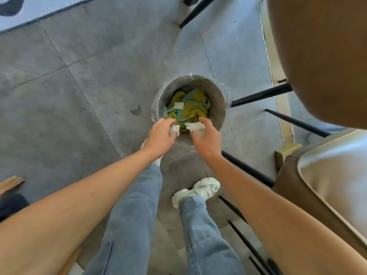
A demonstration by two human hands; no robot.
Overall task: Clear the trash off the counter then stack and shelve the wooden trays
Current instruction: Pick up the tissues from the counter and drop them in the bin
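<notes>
A round grey trash bin (pixel 217 100) with a clear liner stands on the floor in front of me, holding green and blue wrappers and a white scrap. My left hand (pixel 160 136) holds a crumpled white tissue (pixel 174 129) over the bin's near rim. My right hand (pixel 207 136) pinches another crumpled white tissue (pixel 195 127) beside it, also above the near rim. The two hands are close together, a few centimetres apart. No wooden trays or counter top show clearly.
Brown chairs with black legs (pixel 262 95) crowd the right side. A tan rounded seat back (pixel 321 56) fills the top right. Grey tiled floor (pixel 79 86) spreads to the left. My legs in jeans and white sneakers (pixel 198 190) stand below the bin.
</notes>
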